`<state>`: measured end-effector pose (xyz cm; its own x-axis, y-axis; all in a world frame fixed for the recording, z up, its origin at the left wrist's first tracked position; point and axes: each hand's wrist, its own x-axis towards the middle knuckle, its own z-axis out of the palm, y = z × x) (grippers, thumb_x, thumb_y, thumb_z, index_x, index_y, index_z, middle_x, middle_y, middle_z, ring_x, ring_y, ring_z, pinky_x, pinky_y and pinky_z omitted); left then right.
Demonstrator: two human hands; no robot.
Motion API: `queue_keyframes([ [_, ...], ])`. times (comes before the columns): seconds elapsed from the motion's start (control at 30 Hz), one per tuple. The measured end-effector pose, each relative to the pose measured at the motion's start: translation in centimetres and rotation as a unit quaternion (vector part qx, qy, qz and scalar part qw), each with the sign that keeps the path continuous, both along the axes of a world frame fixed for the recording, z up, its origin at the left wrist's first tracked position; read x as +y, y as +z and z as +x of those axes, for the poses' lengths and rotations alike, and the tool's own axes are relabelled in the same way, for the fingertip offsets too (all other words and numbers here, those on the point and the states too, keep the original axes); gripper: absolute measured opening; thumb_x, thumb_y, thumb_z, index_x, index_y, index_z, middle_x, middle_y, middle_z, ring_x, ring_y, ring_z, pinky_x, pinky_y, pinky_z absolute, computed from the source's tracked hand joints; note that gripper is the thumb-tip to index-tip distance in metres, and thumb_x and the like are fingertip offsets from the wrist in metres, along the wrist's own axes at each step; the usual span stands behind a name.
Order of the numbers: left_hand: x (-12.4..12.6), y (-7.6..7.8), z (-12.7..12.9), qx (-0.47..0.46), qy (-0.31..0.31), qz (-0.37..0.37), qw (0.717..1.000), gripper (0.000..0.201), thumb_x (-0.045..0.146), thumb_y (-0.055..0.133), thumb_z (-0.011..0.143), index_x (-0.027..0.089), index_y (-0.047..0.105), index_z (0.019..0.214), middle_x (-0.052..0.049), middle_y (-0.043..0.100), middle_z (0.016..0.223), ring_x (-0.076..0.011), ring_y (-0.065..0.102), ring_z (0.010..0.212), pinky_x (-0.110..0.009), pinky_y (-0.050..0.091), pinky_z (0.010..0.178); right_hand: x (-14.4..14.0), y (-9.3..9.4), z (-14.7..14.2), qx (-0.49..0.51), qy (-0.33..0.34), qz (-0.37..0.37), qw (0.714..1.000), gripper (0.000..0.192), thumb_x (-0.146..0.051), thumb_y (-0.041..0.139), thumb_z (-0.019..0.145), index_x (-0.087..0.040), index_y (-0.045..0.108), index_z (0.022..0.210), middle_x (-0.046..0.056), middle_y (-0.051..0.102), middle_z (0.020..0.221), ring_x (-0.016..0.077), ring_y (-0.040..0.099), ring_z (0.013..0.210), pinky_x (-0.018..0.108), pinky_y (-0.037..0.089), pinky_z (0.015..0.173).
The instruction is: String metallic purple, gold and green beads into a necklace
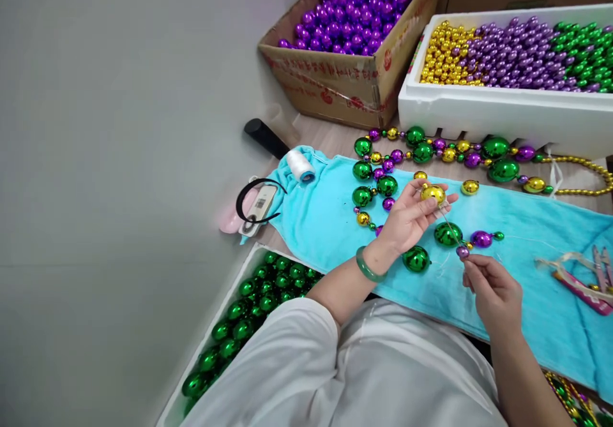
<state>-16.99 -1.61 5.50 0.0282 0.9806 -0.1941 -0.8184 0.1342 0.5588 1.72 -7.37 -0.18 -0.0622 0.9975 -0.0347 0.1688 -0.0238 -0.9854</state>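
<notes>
My left hand (408, 217) holds a large gold bead (433, 193) between its fingertips, above the turquoise towel (330, 223). My right hand (493, 290) pinches a thin needle or thread with a small purple bead (462, 252) on it, pointing up toward the gold bead. Close by on the towel lie two large green beads (448, 233) and a purple bead (481, 239). A strung strand of green, purple and gold beads (421, 152) curls across the towel's far side.
A cardboard box of purple beads (354, 15) and a white foam box of gold, purple and green beads (517, 53) stand at the back. A white tray of green beads (249, 312) sits lower left. A spool of white thread (300, 164) and snips (601, 264) lie nearby.
</notes>
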Motion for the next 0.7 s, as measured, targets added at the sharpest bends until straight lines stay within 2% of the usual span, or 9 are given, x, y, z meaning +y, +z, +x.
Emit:
queue_keyframes([
  [0.23,0.0,-0.4,-0.2,-0.015,-0.003,0.012,1.0,0.034,0.011,0.07,0.075,0.022,0.051,0.101,-0.004,0.065,0.109,-0.0244,0.064,0.112,-0.041,0.042,0.103,0.4,0.0,0.0,0.022,0.01,-0.009,1.0,0.014,-0.031,0.065,0.083,-0.018,0.068,0.088,-0.003,0.053,0.055,0.0095,0.048,0.049,0.022,0.039,0.045],
  [0.4,-0.3,-0.9,0.0,0.029,-0.09,0.024,0.995,0.037,0.017,0.077,0.07,0.021,0.054,0.099,-0.006,0.065,0.111,-0.025,0.066,0.106,-0.04,0.044,0.098,0.7,0.1,-0.6,0.054,0.021,-0.021,0.998,0.015,-0.032,0.064,0.084,-0.017,0.067,0.088,-0.003,0.053,0.054,0.0096,0.048,0.048,0.023,0.039,0.045],
  [0.5,-0.7,-1.4,0.4,0.16,-0.195,0.045,0.967,0.043,0.017,0.081,0.064,0.02,0.061,0.103,-0.009,0.065,0.111,-0.0236,0.064,0.102,-0.039,0.044,0.095,0.9,0.1,-0.6,0.068,-0.001,-0.029,0.997,0.016,-0.032,0.065,0.083,-0.017,0.066,0.088,-0.003,0.054,0.055,0.0097,0.048,0.049,0.023,0.039,0.045],
  [0.57,-0.8,-1.7,0.2,0.29,-0.218,0.059,0.93,0.048,0.015,0.081,0.062,0.021,0.065,0.107,-0.008,0.064,0.113,-0.022,0.062,0.098,-0.037,0.043,0.095,1.1,0.1,-0.3,0.072,-0.031,-0.025,0.997,0.017,-0.032,0.066,0.083,-0.016,0.066,0.089,-0.002,0.054,0.056,0.0097,0.048,0.05,0.023,0.039,0.046],
  [0.63,-0.4,-2.1,-0.9,0.416,-0.162,0.057,0.893,0.042,0.015,0.077,0.066,0.024,0.069,0.106,-0.006,0.064,0.111,-0.0206,0.06,0.094,-0.037,0.041,0.099,1.2,0.1,0.2,0.077,-0.059,-0.022,0.995,0.018,-0.032,0.067,0.082,-0.016,0.066,0.089,-0.003,0.053,0.056,0.01,0.049,0.051,0.023,0.039,0.047],
  [0.7,0.5,-2.3,-2.9,0.513,-0.068,0.041,0.854,0.028,0.014,0.071,0.07,0.023,0.072,0.097,-0.006,0.064,0.105,-0.0207,0.058,0.093,-0.037,0.037,0.103,1.3,0.2,0.8,0.075,-0.08,-0.02,0.994,0.019,-0.033,0.068,0.08,-0.015,0.066,0.088,-0.002,0.053,0.056,0.0106,0.05,0.052,0.023,0.039,0.047],
])
